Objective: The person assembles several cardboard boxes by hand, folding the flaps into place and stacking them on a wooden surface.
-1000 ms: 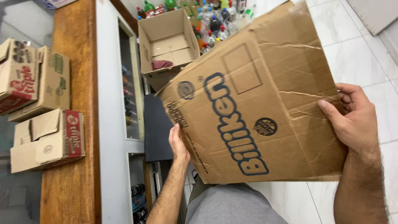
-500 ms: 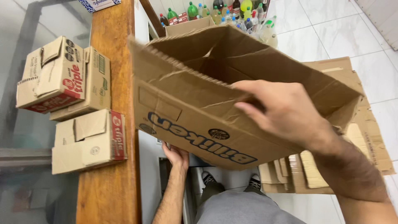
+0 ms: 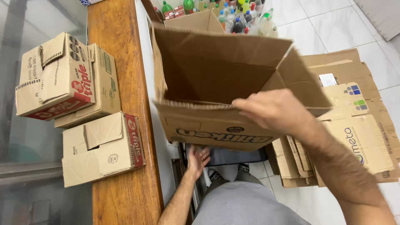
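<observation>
Cardboard box (image 3: 216, 83) is in mid-air just right of the wooden counter (image 3: 121, 179), opened out, mouth facing you, nothing inside. Your right hand (image 3: 275, 110) grips its near wall from the top; your left hand (image 3: 198, 158) props the bottom, fingers spread. Three smaller closed cartons (image 3: 102, 148) sit on the counter. Half a second ago your right hand sat higher over the mouth.

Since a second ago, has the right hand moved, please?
Yes. The right hand has come from the box's right edge to its near rim at the middle, leftward toward the wooden counter.
</observation>
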